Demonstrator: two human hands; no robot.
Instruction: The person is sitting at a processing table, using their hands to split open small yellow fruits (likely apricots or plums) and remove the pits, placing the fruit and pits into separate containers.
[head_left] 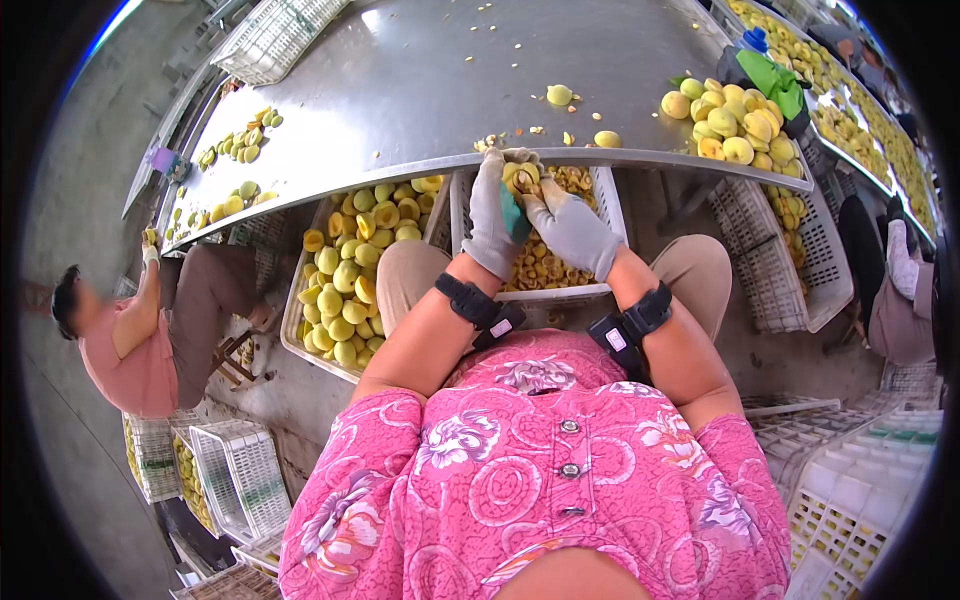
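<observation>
My left hand (494, 217), in a grey glove with a green patch, is closed around a cut yellow peach (521, 179) just below the table's front edge. My right hand (577, 230), also gloved, has its fingers pressed together against the peach's near right side; what lies between them is hidden. Under both hands stands a white crate (607, 200) holding yellow peach pieces (548, 262). Left of it, another crate (291, 308) is filled with whole and halved yellow-green peaches (345, 275).
The metal table (420, 70) carries a peach pile (735, 122) at right, loose peaches and scraps. A white crate (275, 40) stands at its far left. A person (130, 340) sits at left, another at far right (900, 290). Stacked crates (860, 500) stand behind me at right.
</observation>
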